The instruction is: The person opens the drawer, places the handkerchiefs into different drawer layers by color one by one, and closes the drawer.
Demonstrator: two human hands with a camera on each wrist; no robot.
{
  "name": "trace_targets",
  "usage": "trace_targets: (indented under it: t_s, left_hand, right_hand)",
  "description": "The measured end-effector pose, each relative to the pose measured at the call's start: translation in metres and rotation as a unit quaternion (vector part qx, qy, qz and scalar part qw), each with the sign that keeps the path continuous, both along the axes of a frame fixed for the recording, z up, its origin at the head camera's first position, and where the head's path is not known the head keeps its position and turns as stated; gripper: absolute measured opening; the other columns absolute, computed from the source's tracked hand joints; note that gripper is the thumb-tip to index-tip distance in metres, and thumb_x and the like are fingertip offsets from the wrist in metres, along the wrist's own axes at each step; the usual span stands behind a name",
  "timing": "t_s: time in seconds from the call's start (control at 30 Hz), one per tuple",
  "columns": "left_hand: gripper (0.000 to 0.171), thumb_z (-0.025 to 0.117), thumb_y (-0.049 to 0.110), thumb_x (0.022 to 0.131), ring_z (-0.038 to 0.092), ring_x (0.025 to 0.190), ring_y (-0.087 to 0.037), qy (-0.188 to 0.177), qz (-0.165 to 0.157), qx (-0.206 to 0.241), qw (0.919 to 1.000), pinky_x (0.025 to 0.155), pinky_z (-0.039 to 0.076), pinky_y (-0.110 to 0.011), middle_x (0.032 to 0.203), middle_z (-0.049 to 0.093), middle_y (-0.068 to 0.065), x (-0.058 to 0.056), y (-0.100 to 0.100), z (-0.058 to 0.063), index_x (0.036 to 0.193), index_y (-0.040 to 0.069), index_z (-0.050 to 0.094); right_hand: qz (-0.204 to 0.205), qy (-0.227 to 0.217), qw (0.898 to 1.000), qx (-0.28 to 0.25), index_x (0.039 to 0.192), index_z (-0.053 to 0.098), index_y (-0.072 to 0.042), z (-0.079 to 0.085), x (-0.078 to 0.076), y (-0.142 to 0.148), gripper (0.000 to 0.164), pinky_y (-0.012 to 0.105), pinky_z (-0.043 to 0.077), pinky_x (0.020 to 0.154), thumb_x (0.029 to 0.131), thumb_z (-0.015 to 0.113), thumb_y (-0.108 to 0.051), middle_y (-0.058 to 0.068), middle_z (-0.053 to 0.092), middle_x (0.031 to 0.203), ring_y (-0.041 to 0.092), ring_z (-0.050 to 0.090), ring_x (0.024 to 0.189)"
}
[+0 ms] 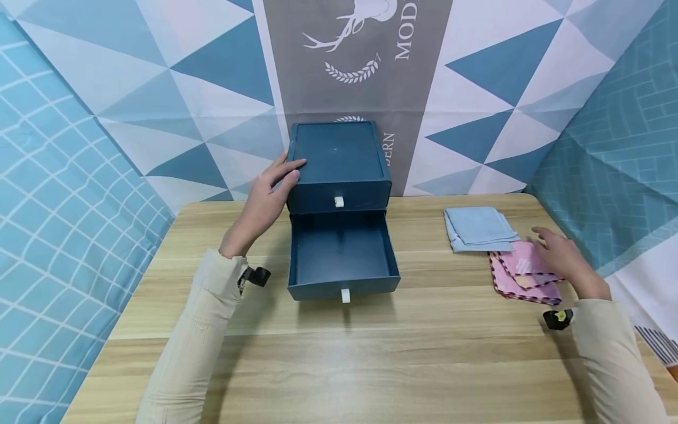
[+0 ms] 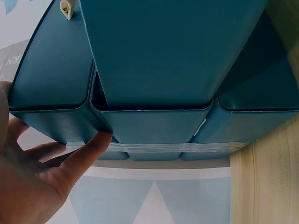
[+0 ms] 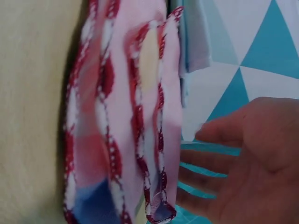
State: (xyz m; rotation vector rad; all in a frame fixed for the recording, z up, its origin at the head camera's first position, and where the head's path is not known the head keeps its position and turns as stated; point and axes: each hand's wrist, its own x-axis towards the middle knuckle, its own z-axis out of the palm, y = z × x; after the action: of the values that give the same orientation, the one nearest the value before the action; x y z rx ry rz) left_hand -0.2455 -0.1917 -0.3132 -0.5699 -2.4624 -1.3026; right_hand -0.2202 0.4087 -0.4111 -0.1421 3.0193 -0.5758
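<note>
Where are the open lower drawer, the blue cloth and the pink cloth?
Open lower drawer [image 1: 341, 253], head view: bare floor inside.
Blue cloth [image 1: 479, 227], head view: middle of its top layer.
Pink cloth [image 1: 515, 260], head view: upper layer.

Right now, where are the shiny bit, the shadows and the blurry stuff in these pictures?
In the head view, a pale shine on the table, with shadows beside the left sleeve, beside the right sleeve and under the open drawer; in the left wrist view, the box looks dim; in the right wrist view, the pink cloth looks blurry.
</note>
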Motion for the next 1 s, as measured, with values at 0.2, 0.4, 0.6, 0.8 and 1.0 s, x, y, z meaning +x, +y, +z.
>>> trace_targets:
  t_s: [0.2,0.4,0.6,0.8,1.0]
  left_hand:
    - [0.045,0.047,0.045,0.105,0.019,0.15,-0.015,0.0,0.0,-0.001,1.0,0.117,0.025,-0.053,0.164,0.024,0.001,0.001,0.001,0.001,0.144,0.025,0.056]
    - [0.045,0.047,0.044,0.105,0.018,0.15,-0.015,-0.004,0.0,0.0,1.0,0.117,0.023,-0.054,0.164,0.023,0.001,0.001,0.001,0.001,0.144,0.025,0.056]
    - [0.045,0.047,0.043,0.105,0.017,0.15,-0.015,-0.004,-0.002,0.003,1.0,0.118,0.022,-0.054,0.164,0.023,-0.002,0.001,0.001,0.001,0.144,0.024,0.055]
    - [0.046,0.046,0.045,0.105,0.017,0.15,-0.015,-0.005,0.0,0.001,1.0,0.118,0.022,-0.054,0.164,0.023,-0.003,0.002,0.0,0.001,0.144,0.025,0.056]
    - [0.046,0.046,0.047,0.104,0.017,0.15,-0.015,-0.007,0.002,0.0,1.0,0.117,0.023,-0.054,0.164,0.023,-0.002,0.002,0.001,0.001,0.144,0.026,0.056]
  right_hand:
    - [0.014,-0.031,0.999,0.019,0.132,0.044,0.019,-0.003,-0.003,0.002,0.044,0.07,0.036,0.095,0.091,0.047,0.002,0.045,0.046,0.126,0.058,0.044,0.115]
    - [-0.005,-0.042,0.999,0.022,0.131,0.045,0.018,-0.004,-0.003,0.004,0.046,0.071,0.037,0.092,0.088,0.052,0.002,0.044,0.047,0.124,0.057,0.043,0.112]
    - [-0.017,-0.001,0.999,0.031,0.121,0.05,0.024,-0.003,-0.002,0.005,0.046,0.067,0.039,0.085,0.084,0.057,-0.002,0.043,0.051,0.111,0.053,0.046,0.1]
    - [-0.032,0.019,0.999,0.024,0.103,0.062,0.022,-0.006,0.002,0.013,0.038,0.051,0.044,0.07,0.088,0.065,-0.013,0.034,0.061,0.092,0.043,0.05,0.083]
    - [-0.03,0.037,0.998,-0.04,0.112,0.058,0.02,-0.008,0.012,0.022,0.047,0.031,0.042,0.057,0.096,0.063,-0.024,0.032,0.061,0.094,0.035,0.053,0.078]
